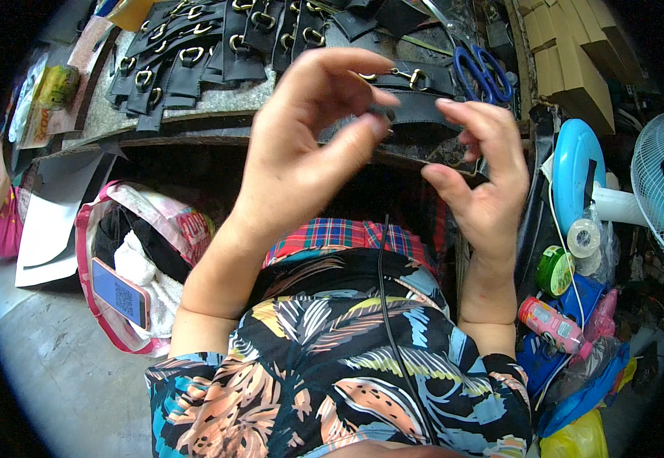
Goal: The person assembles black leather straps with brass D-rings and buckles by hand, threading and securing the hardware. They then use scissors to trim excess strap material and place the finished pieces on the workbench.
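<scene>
My left hand (309, 126) is raised over the near edge of the bench, fingers curled and thumb tip close to the fingertips. Something small and dark shows at that pinch, too little of it to name. To its right, my right hand (488, 164) hovers with thumb and fingers apart, holding nothing. Just beyond both hands lies a black leather strap (431, 108) on the bench edge. Behind it is another black strap with a gold-coloured ring and clasp (417, 79). Blue-handled scissors (483, 74) rest beyond my right hand.
Many black straps with metal rings (187, 57) cover the bench's far left. Cardboard boxes (576, 65) stand at the far right, with a fan (656, 183) nearer. A pink bottle (553, 324) lies at right. At left, a bag (87, 252) holds a phone (120, 292) and white cloth.
</scene>
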Action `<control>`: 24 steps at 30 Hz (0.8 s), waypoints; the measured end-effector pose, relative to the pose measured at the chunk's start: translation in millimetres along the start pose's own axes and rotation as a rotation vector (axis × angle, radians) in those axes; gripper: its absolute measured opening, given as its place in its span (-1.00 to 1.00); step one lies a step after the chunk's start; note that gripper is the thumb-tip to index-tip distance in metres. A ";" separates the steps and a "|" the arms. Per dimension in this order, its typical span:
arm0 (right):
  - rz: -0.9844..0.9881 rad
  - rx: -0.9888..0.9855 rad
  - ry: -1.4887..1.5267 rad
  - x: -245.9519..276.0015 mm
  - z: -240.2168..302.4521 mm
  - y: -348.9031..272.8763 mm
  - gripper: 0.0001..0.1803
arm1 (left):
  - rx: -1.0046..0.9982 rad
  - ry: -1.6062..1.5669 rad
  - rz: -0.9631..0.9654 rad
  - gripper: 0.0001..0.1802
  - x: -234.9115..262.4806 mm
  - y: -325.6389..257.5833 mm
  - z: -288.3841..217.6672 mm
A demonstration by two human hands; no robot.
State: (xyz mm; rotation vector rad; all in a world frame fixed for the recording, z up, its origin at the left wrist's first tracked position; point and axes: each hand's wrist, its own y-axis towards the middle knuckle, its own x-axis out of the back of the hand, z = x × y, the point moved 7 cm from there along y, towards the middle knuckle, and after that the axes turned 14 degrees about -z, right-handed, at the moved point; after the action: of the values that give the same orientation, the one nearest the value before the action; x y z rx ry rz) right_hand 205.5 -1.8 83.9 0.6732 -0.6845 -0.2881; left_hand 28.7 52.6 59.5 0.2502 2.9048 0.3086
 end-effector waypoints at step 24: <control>-0.098 -0.142 -0.121 -8.0 -54.6 2.7 -0.86 | -0.738 1.028 0.042 -0.84 -29.7 4.3 15.1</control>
State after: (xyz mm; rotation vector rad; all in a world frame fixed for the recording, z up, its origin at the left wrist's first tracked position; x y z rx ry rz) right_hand 235.9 29.8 50.3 0.5579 -0.7402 -0.4667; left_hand 61.3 54.0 51.7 0.0062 3.3589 1.9449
